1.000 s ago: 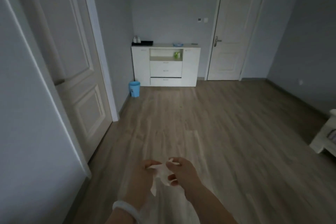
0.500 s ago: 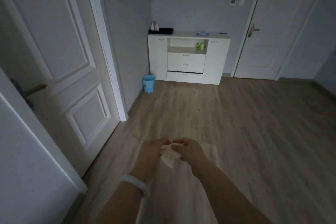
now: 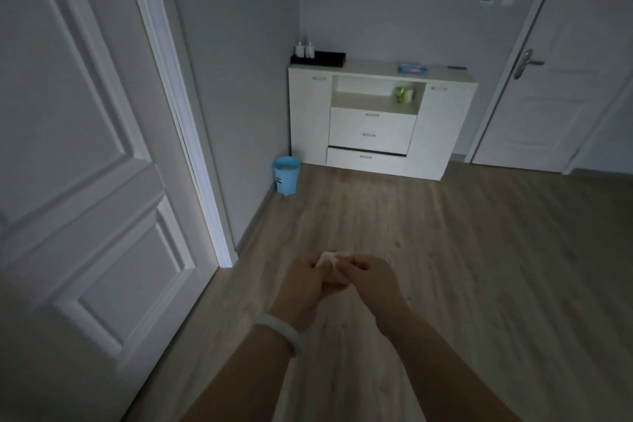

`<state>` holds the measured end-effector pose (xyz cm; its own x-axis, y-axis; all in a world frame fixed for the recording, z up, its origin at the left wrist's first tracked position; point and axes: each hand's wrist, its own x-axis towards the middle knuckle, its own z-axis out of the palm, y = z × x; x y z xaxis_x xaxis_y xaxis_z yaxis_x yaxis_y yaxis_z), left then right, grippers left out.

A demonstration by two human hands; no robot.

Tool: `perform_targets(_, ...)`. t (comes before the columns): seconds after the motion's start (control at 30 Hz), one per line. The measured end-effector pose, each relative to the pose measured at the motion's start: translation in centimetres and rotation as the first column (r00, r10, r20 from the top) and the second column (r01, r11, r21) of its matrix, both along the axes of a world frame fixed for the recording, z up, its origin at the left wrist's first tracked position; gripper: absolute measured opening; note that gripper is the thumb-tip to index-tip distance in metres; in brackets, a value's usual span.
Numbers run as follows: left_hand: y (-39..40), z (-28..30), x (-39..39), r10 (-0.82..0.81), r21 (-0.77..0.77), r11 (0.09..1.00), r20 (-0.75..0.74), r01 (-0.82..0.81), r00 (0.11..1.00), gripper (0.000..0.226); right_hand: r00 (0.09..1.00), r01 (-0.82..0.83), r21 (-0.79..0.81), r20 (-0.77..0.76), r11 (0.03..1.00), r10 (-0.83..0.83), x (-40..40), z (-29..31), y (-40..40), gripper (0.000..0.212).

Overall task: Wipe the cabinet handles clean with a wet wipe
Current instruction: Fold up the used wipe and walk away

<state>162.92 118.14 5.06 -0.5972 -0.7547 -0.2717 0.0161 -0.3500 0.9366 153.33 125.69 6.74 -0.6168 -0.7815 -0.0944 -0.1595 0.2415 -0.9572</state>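
A white wet wipe [image 3: 329, 264] is bunched between both hands, low in the middle of the view. My left hand [image 3: 305, 288], with a pale bangle on its wrist, grips the wipe from the left. My right hand [image 3: 371, 279] pinches it from the right. Against the far wall stands a white cabinet [image 3: 442, 134] with small metal handles: one on the left door [image 3: 319, 78], one on the right door [image 3: 438, 88] and three on the middle drawers [image 3: 369, 135]. The hands are well short of the cabinet.
A blue bin [image 3: 286, 175] sits on the wood floor left of the cabinet. An open white door [image 3: 78, 154] fills the left side. A closed door with a lever handle [image 3: 524, 63] is at the far right. A black tray [image 3: 318, 58] and a blue packet [image 3: 412, 68] lie on the cabinet top.
The view has moved closer to the cabinet and swung left. Both hands have gathered the hanging wipe into a tighter bunch.
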Motion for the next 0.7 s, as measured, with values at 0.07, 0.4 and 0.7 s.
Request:
perform_targets(0.07,-3.8,0.4,-3.0,0.028,-0.025,0.999,0.021,-0.028,0.999,0.024,0.998,-0.004,0.006,-0.066,1.000,0.004,-3.1,-0.1,-4.1,0.018)
perform_targets(0.4,-25.1,0.6,-20.6,0.259,-0.209,0.951,0.133,-0.228,0.957,0.017,0.997,-0.072,-0.063,-0.021,0.995,0.071,-22.2,-1.6,-27.0,0.005)
perform_targets(0.7,-44.4,0.9,-30.5,0.403,-0.186,0.912,0.250,-0.364,0.881,0.014,0.972,-0.177,0.066,-0.145,0.982,0.185,-33.6,-1.6,-48.1,0.011)
